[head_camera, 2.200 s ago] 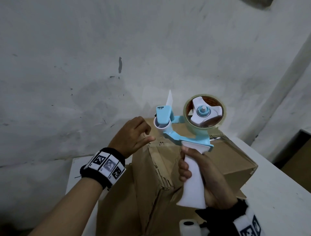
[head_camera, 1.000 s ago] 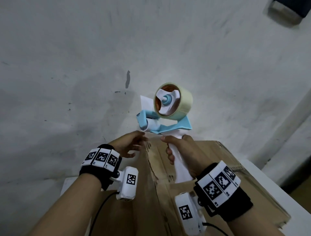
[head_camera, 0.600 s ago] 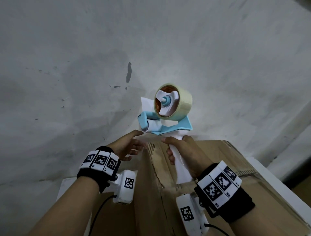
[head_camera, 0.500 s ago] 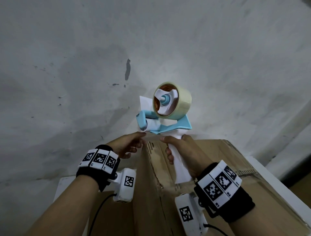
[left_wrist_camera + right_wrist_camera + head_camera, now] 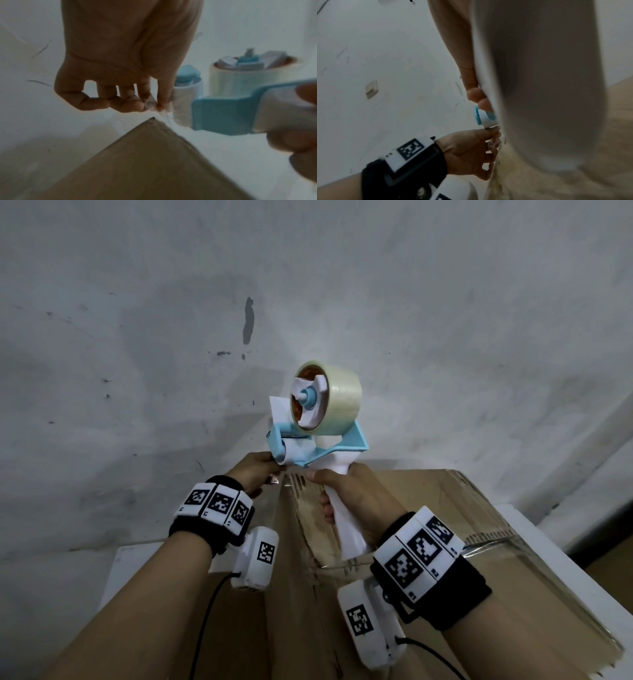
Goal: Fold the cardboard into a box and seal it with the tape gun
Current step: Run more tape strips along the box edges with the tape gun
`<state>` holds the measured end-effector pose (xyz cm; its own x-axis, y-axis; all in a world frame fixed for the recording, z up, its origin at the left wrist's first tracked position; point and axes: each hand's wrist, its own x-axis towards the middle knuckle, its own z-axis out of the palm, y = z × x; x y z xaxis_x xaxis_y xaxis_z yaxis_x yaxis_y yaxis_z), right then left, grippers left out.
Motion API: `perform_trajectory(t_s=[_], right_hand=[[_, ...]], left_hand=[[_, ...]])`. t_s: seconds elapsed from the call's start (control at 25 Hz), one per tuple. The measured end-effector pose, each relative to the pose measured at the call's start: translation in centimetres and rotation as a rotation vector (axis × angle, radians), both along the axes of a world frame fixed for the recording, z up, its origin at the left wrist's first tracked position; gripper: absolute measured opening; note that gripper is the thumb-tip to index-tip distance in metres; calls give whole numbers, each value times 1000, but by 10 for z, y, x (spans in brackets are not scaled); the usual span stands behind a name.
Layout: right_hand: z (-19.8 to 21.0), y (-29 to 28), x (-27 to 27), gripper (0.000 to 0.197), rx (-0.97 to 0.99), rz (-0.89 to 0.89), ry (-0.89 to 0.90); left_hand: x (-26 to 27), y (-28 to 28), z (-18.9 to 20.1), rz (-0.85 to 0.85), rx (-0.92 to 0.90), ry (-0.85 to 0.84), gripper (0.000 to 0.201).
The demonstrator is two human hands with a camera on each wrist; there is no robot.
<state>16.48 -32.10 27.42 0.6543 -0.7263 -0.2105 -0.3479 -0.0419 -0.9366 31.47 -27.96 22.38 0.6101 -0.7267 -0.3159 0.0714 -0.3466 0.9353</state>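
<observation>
Right hand point(image 5: 356, 494) was wrapped tight round the white handle of the tape gun point(image 5: 318, 436), gun held upright just above the far top corner of the cardboard box point(image 5: 411, 525) on the white table point(image 5: 534, 529). Left hand point(image 5: 255, 474) had thumb and forefinger pinched on the clear tape end point(image 5: 152, 104) at the roller, other fingers curled. Risks as I judged them: loose film folding onto itself or sticking to the fingers, landing crooked off the seam, or snapping back to the roll if the pinch slipped.
</observation>
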Motion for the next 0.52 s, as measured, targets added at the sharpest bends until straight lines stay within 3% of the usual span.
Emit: perform_trajectory(t_s=[0.12, 0.28, 0.44, 0.52], right_hand=[[-6, 2, 4, 17, 45, 12, -3], [-9, 4, 4, 18, 129, 45, -25], [-7, 1, 2, 21, 246, 22, -127], [-7, -1, 1, 21, 234, 22, -131]], left_hand=[[-1, -7, -6, -13, 29, -56, 28], [-1, -12, -11, -26, -5, -163, 34], [8, -18, -11, -11, 72, -496, 46], [10, -20, -10, 6, 145, -611, 41]])
